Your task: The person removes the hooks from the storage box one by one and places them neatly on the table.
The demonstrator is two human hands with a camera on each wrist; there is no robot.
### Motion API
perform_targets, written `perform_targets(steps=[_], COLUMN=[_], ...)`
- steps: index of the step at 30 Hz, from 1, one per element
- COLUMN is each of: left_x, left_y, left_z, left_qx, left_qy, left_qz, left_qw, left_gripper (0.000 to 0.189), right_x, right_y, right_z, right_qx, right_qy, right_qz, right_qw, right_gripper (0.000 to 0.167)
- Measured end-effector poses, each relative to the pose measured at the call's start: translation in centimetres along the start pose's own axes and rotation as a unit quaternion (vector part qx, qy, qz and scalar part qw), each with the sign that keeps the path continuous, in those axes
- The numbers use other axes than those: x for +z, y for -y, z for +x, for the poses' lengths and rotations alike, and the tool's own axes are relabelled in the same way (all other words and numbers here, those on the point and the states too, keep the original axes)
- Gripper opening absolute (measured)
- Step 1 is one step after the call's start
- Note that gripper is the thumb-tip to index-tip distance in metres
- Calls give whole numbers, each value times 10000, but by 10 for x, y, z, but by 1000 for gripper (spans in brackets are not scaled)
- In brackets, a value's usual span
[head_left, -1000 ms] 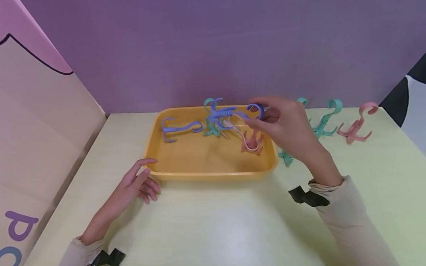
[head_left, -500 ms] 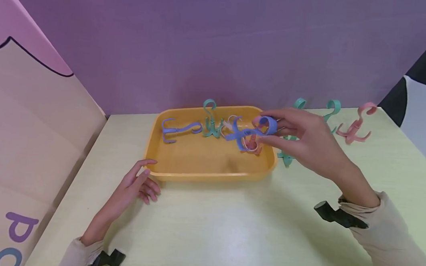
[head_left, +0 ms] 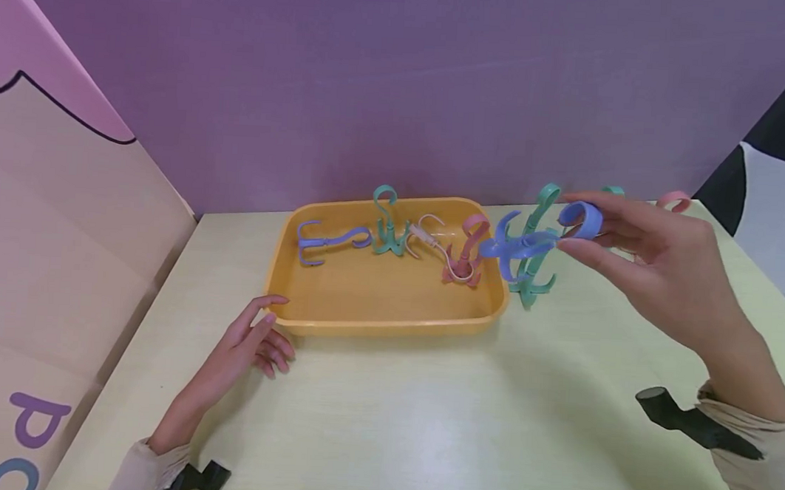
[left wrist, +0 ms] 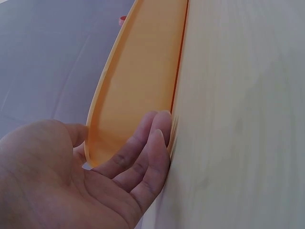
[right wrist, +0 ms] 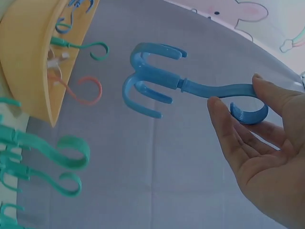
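Observation:
My right hand (head_left: 658, 259) pinches a blue-purple plastic four-claw hook (head_left: 515, 248) by its curled end, thumb against fingers. In the head view the hook's claws point left, past the right end of the yellow tray (head_left: 388, 326). The right wrist view shows the hook (right wrist: 157, 78) held sideways, its claws away from the hand. At the tray's near-left corner, my left hand (head_left: 250, 341) holds the rim between thumb and index finger. Its other fingers (left wrist: 157, 148) curl along the tray's outer wall.
In the tray lie a purple hook (head_left: 333, 240), a green hook (head_left: 389, 234), a white hook (head_left: 426, 237) and a pink hook (head_left: 465, 260). Green hooks (head_left: 531, 267) stand right of the tray; a pink one (head_left: 674, 200) is mostly behind my right hand. A purple wall (head_left: 400, 90) backs the table.
My right hand has carried the blue-purple hook from over the tray rightward, past the tray's right end. My left hand has stayed at the tray corner.

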State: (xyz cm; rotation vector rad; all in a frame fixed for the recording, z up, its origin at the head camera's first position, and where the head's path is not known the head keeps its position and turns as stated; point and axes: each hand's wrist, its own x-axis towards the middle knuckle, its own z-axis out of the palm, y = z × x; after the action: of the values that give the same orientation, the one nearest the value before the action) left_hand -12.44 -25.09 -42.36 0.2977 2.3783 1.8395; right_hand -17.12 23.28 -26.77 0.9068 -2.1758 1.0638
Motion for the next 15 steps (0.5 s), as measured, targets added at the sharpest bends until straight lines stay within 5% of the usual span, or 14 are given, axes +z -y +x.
perform_targets(steps=[15], left_x=[-2], left_y=[0], left_z=[1], left_qx=[17], left_qy=[61], left_qz=[25], left_qw=[10000], left_gripper=[44], right_x=[-40], right_y=[-45], right_z=[-2], right_qx=[1647], right_qy=[-92], right_qz=[-728], right_qw=[9836], right_gripper=[42])
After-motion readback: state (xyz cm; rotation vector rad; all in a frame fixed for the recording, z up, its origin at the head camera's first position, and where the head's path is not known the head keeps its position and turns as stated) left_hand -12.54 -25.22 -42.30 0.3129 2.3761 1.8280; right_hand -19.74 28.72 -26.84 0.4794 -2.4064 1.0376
